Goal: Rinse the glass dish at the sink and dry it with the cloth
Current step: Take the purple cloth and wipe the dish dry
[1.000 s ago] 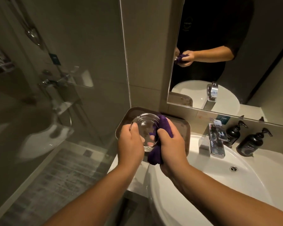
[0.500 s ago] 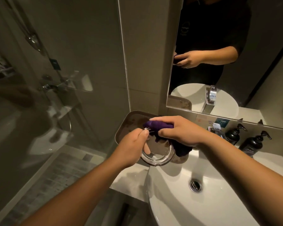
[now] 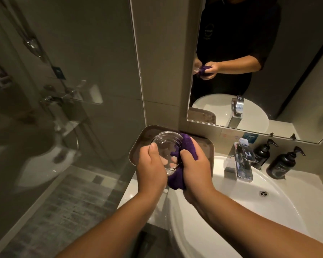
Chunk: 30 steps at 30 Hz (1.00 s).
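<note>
Shower glass (image 3: 63, 90): filled the left half of the frame, with blurred reflections of chrome fittings on it.
Tray (image 3: 209, 146): a dull metal tray with rounded corners sat at centre frame, on the table edge just left of the sink, behind both hands.
Left hand (image 3: 150, 168): its grip was closed round the left rim of the glass dish, thumb lying over the rim's top edge, fingers showing through the glass from beneath.
Glass dish (image 3: 165, 146): clear and round, held above the tray at centre frame, tilted with its opening toward the camera, pinched between the two hands.
Cloth (image 3: 189, 145): purple, bunched against the dish's right side, wrapping over the rim and hanging below it.
Right hand (image 3: 194, 170): its grip was pressed shut on the cloth, thumb pushing cloth onto the dish's right rim.
Sink (image 3: 231, 211): white basin in the lower right.
Faucet (image 3: 241, 162): chrome, right of the hands, well apart from the dish.
Pump bottles (image 3: 282, 162): two dark ones stood at the far right below the mirror (image 3: 287, 53).
</note>
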### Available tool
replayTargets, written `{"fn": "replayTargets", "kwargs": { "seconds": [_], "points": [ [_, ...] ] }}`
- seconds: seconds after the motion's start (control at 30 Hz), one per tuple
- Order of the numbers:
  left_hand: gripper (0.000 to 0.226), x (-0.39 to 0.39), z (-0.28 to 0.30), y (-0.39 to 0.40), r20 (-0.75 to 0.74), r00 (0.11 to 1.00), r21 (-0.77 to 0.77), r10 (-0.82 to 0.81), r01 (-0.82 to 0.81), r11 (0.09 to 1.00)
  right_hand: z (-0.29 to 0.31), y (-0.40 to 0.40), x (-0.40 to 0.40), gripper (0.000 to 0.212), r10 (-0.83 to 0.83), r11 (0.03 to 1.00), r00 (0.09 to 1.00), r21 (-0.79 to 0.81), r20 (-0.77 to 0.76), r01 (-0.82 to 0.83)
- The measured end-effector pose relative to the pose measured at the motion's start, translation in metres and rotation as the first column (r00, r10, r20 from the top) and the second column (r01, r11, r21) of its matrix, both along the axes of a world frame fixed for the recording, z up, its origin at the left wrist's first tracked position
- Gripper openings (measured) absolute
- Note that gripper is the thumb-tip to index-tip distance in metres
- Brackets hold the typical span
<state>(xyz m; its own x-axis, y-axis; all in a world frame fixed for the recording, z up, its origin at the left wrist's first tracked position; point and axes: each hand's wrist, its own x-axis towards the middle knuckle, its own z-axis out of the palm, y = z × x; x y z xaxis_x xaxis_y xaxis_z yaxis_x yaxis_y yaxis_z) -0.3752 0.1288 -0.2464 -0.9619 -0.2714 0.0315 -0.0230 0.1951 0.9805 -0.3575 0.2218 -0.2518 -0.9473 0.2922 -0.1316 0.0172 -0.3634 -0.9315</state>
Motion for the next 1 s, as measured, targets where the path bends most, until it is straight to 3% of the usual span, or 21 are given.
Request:
{"fn": "replayTargets", "kwargs": {
  "seconds": [0.13,0.23,0.37,0.47,0.53,0.67,0.83,0.93,1.0],
  "points": [
    [0.034,0.003,-0.012,-0.01,0.074,0.98,-0.034,-0.184,0.187,0.982,-0.003,0.021,-0.001,0.044,0.099,0.981,0.995,0.163,0.02,-0.101],
    [0.031,-0.007,-0.004,-0.022,0.188,0.905,-0.042,-0.381,0.395,0.918,0.008,0.043,-0.012,0.047,0.214,0.926,0.976,0.31,0.034,-0.214],
    [0.029,-0.017,0.02,-0.031,0.187,0.827,-0.209,-0.53,0.56,0.801,0.041,0.071,-0.027,0.048,0.484,0.682,0.867,0.57,0.118,-0.459],
    [0.033,-0.018,0.029,-0.028,0.174,0.796,-0.316,-0.579,0.602,0.733,0.065,0.077,-0.033,0.048,0.58,0.559,0.796,0.627,0.17,-0.542],
    [0.036,-0.02,0.028,-0.025,0.097,0.845,-0.356,-0.525,0.522,0.775,0.066,0.075,-0.036,0.048,0.562,0.593,0.814,0.616,0.143,-0.518],
    [0.034,-0.02,0.021,-0.018,0.02,0.93,-0.287,-0.367,0.356,0.889,0.048,0.066,-0.033,0.044,0.406,0.764,0.913,0.532,0.044,-0.365],
    [0.034,-0.013,0.005,-0.002,0.005,0.993,-0.104,-0.12,0.12,0.987,0.012,0.027,-0.01,0.043,0.097,0.966,0.995,0.241,-0.007,-0.093],
    [0.032,-0.003,-0.002,0.009,-0.012,0.999,-0.067,-0.035,0.034,0.997,-0.004,0.007,-0.001,0.046,-0.054,0.998,0.998,0.027,0.017,0.053],
    [0.03,0.004,-0.006,0.011,-0.016,0.999,-0.049,-0.039,0.038,0.998,-0.006,0.007,0.002,0.046,-0.051,0.999,0.999,-0.009,0.015,0.051]
  ]
}}
